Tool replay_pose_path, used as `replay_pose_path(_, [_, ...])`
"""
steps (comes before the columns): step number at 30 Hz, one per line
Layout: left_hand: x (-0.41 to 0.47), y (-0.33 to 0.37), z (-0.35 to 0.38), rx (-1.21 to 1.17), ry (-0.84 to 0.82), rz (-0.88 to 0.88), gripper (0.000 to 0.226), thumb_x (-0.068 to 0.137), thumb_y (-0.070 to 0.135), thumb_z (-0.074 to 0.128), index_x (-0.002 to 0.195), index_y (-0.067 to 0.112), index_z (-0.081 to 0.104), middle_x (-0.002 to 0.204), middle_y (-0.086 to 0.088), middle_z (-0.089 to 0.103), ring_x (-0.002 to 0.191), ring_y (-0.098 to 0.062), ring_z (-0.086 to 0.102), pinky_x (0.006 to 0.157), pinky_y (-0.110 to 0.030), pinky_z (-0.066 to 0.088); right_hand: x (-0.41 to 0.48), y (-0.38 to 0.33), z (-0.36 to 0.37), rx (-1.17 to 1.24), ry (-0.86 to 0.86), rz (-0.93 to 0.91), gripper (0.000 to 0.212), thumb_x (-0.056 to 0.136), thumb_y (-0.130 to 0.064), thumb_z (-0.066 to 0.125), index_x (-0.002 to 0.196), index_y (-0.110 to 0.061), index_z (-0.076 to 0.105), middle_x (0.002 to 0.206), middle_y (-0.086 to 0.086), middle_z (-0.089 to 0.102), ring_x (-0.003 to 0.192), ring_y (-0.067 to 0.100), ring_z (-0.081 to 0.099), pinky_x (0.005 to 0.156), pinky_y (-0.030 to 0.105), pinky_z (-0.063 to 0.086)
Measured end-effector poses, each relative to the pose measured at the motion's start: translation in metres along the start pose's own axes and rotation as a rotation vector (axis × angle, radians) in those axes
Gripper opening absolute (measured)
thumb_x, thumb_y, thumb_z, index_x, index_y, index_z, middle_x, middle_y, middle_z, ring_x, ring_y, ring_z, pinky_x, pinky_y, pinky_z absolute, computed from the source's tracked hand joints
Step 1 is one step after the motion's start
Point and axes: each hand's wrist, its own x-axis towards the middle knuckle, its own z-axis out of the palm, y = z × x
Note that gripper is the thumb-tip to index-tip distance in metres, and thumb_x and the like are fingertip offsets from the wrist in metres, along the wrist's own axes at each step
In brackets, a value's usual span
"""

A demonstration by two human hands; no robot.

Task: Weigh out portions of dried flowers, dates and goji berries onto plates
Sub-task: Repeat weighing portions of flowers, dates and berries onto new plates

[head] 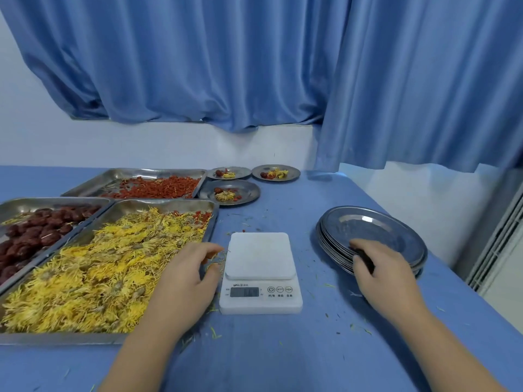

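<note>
Scale (pixel 260 274) at centre of blue surface (pixel 283 357), platform bare. Dried flowers (pixel 99 273) in tray at 9 o'clock; dates (pixel 31 236) at 10; goji berries (pixel 158 188) at 11. Three filled plates (pixel 229 192) at 12. Plate stack (pixel 376 230) at 3. Right hand (pixel 382 267) grips the stack's near rim, fingers curled over it. Left hand (pixel 186 281) at flower tray's corner, fingers loosely bent; cannot tell whether it pinches petals.

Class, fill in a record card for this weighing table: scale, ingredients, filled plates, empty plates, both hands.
scale: platform bare
ingredients: goji, dates, flowers, left of scale
filled plates: three, behind scale
stack: empty plates, right of scale
left hand: between flowers and scale, grip unclear
right hand: grips stack's near rim
</note>
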Motion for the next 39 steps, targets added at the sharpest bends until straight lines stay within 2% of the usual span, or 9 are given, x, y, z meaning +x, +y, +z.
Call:
replay_pose_path(5, [-0.002,-0.003,0.004,0.127,-0.01,0.066,0.025,0.092,0.026,0.053,0.115,0.033,0.06,0.098,0.03,0.05,0.094,0.004,0.048,0.075,-0.013,0.037,0.0,0.003,-0.003,-0.131,-0.026,0.014,0.034,0.081,-0.007,0.063,0.115,-0.011,0.065,0.095,0.003,0.071,0.094,0.027,0.064,0.084,0.043,0.049])
replay_pose_path(9, [-0.002,-0.003,0.007,0.148,-0.033,0.058,0.021,0.092,0.023,0.055,0.109,0.031,0.063,0.099,0.025,0.052,0.095,-0.001,0.049,0.077,-0.021,0.039,0.001,0.003,-0.003,-0.201,-0.032,0.03,0.013,0.078,-0.005,0.061,0.09,-0.01,0.065,0.074,0.004,0.067,0.077,0.032,0.061,0.071,0.041,0.046])
replay_pose_path(15, [-0.001,-0.003,0.007,0.16,-0.022,0.009,0.022,0.092,0.023,0.055,0.112,0.026,0.063,0.105,0.017,0.055,0.098,-0.004,0.051,0.08,-0.024,0.042,0.0,0.006,-0.003,-0.139,0.035,0.031,0.022,0.073,-0.003,0.073,0.092,-0.015,0.071,0.086,-0.001,0.071,0.085,0.028,0.063,0.078,0.043,0.044])
replay_pose_path(21, [-0.001,-0.004,0.006,0.132,-0.035,0.01,0.021,0.093,0.022,0.055,0.11,0.028,0.064,0.102,0.023,0.054,0.098,0.001,0.051,0.081,-0.021,0.041,0.001,0.012,-0.003,-0.064,0.109,-0.022,0.017,0.075,-0.003,0.076,0.085,-0.016,0.072,0.08,-0.002,0.068,0.081,0.028,0.059,0.075,0.046,0.047])
replay_pose_path(25, [0.0,-0.006,0.006,0.1,-0.019,-0.001,0.022,0.093,0.022,0.055,0.113,0.031,0.061,0.101,0.028,0.052,0.096,0.008,0.05,0.077,-0.015,0.039,0.003,0.012,-0.002,-0.057,0.26,-0.15,0.015,0.074,0.002,0.077,0.079,-0.012,0.075,0.075,0.0,0.067,0.074,0.03,0.057,0.069,0.043,0.044])
replay_pose_path(28, [0.001,-0.007,0.006,0.063,0.003,-0.025,0.022,0.094,0.022,0.055,0.113,0.033,0.058,0.101,0.025,0.054,0.097,0.014,0.047,0.072,-0.008,0.037,0.002,0.009,-0.002,-0.079,0.361,-0.252,0.008,0.077,-0.007,0.069,0.076,-0.012,0.075,0.07,-0.003,0.066,0.072,0.026,0.054,0.069,0.035,0.036])
replay_pose_path(31, [0.001,-0.007,0.005,0.034,0.015,-0.033,0.022,0.094,0.021,0.054,0.11,0.035,0.057,0.101,0.025,0.054,0.099,0.017,0.044,0.07,-0.008,0.037,0.001,0.002,-0.001,-0.095,0.406,-0.382,0.013,0.078,-0.008,0.065,0.076,-0.012,0.077,0.074,-0.005,0.07,0.075,0.019,0.047,0.072,0.03,0.028])
replay_pose_path(34, [0.001,-0.006,0.005,0.027,0.015,-0.036,0.022,0.094,0.022,0.054,0.113,0.034,0.056,0.1,0.024,0.054,0.097,0.014,0.046,0.07,-0.009,0.037,0.003,-0.013,0.001,-0.105,0.425,-0.549,0.021,0.087,-0.013,0.059,0.078,-0.012,0.078,0.078,-0.007,0.072,0.073,0.019,0.042,0.068,0.031,0.03])
replay_pose_path(39, [0.0,-0.005,0.005,0.011,0.019,-0.072,0.03,0.094,0.026,0.055,0.122,0.036,0.051,0.095,0.022,0.053,0.066,0.002,0.051,0.058,-0.013,0.035,0.012,-0.054,0.018,-0.103,0.365,-0.744,0.011,0.079,-0.007,0.071,0.079,-0.015,0.077,0.079,-0.01,0.072,0.065,0.021,0.043,0.062,0.032,0.032])
